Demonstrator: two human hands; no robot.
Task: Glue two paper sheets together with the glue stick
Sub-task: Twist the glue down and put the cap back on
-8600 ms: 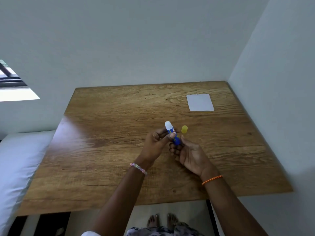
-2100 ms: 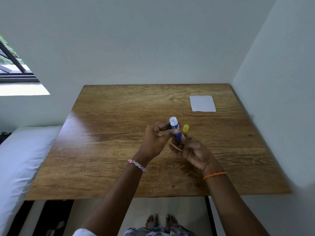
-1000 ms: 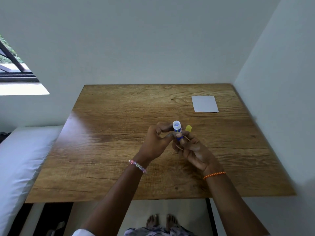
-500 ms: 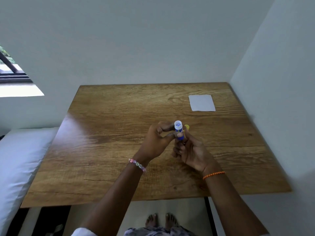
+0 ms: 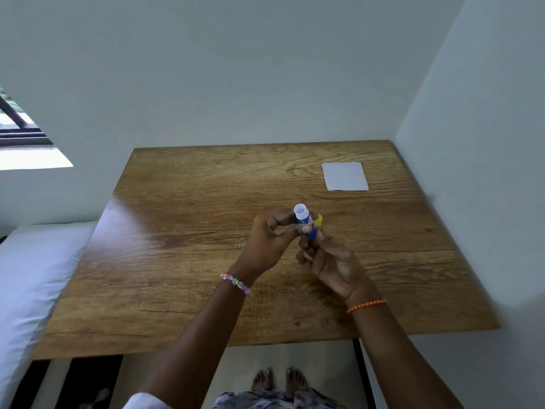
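Both hands hold the uncapped glue stick [image 5: 304,221] above mid-table [image 5: 182,261]: left hand [image 5: 272,240] pinching, right hand [image 5: 330,261] gripping its hidden base. Paper [image 5: 345,176] lies near the far right corner; yellow cap [image 5: 318,220] half-hidden.

Wooden table [image 5: 182,261] in a white-walled corner, white cushion [image 5: 32,276] beside it, window [image 5: 20,128].

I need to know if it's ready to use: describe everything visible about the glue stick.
The glue stick is a short blue tube with a white collar, uncapped, open end tilted up toward the camera. The left hand pinches its body; the right hand grips its base. It is held above the wooden table.
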